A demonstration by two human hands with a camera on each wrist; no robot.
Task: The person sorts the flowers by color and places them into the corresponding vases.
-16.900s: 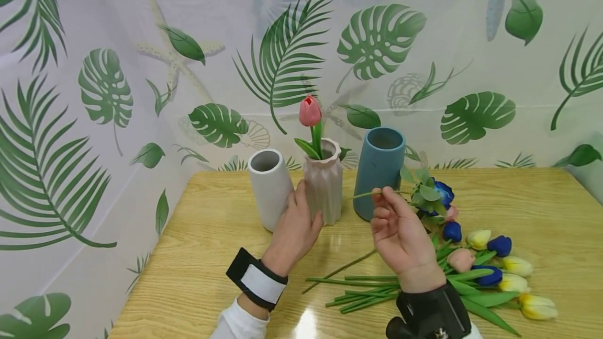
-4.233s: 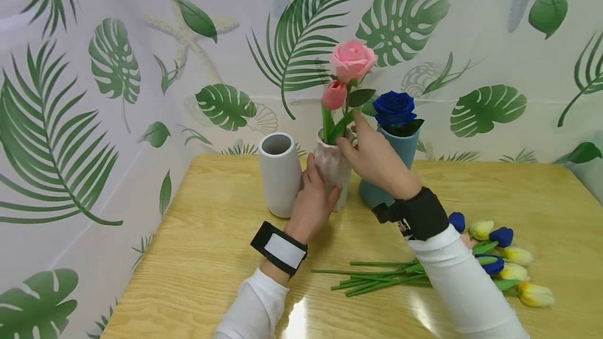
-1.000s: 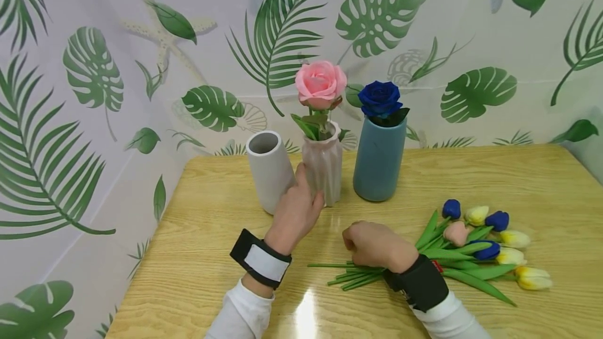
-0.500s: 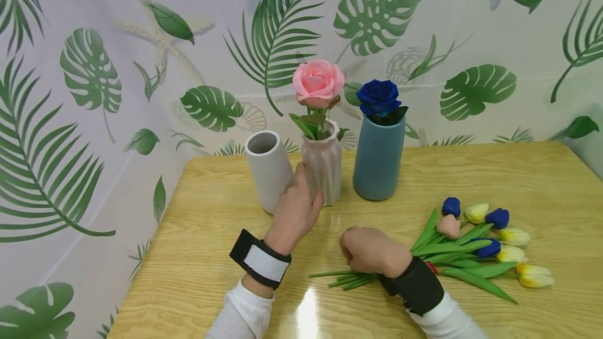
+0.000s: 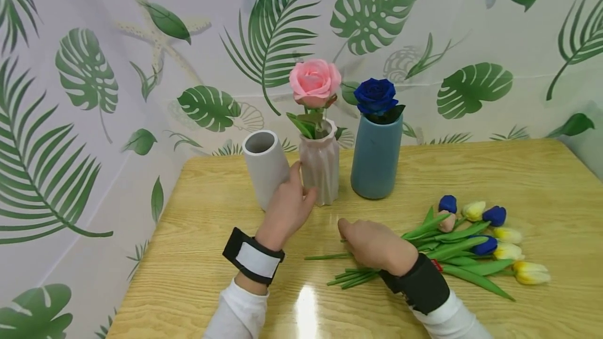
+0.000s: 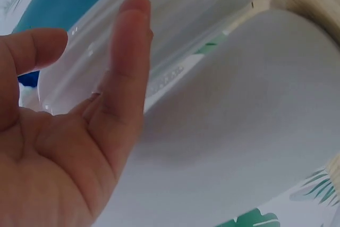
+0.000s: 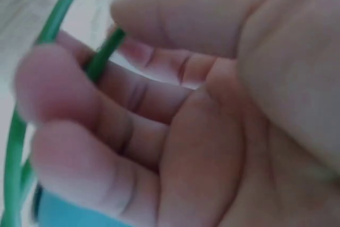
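Observation:
My left hand (image 5: pixel 286 208) touches the side of the ribbed pale pink vase (image 5: pixel 322 171) with loosely extended fingers. It lies between that vase and the smooth white vase (image 6: pixel 239 110). A pink rose (image 5: pixel 314 82) stands in the ribbed vase. My right hand (image 5: pixel 377 245) pinches a green tulip stem (image 7: pixel 106 54) between thumb and fingers, low over the table. Another green stem (image 5: pixel 325 257) passes under that hand. The heads of a pale pink tulip (image 5: pixel 446 221), several yellow-white tulips (image 5: pixel 531 273) and blue tulips (image 5: pixel 494 216) lie to its right.
A blue vase (image 5: pixel 377 161) with a blue rose (image 5: pixel 375 96) stands right of the ribbed vase. Loose stem ends (image 5: pixel 353 278) lie on the wooden table (image 5: pixel 188 276). A leaf-printed cloth (image 5: pixel 202 51) hangs behind.
Earlier, the pink and blue roses went into the ribbed and blue vases. Over the last second, the pale pink tulip head has shifted left and back, and stems under my right hand have lifted.

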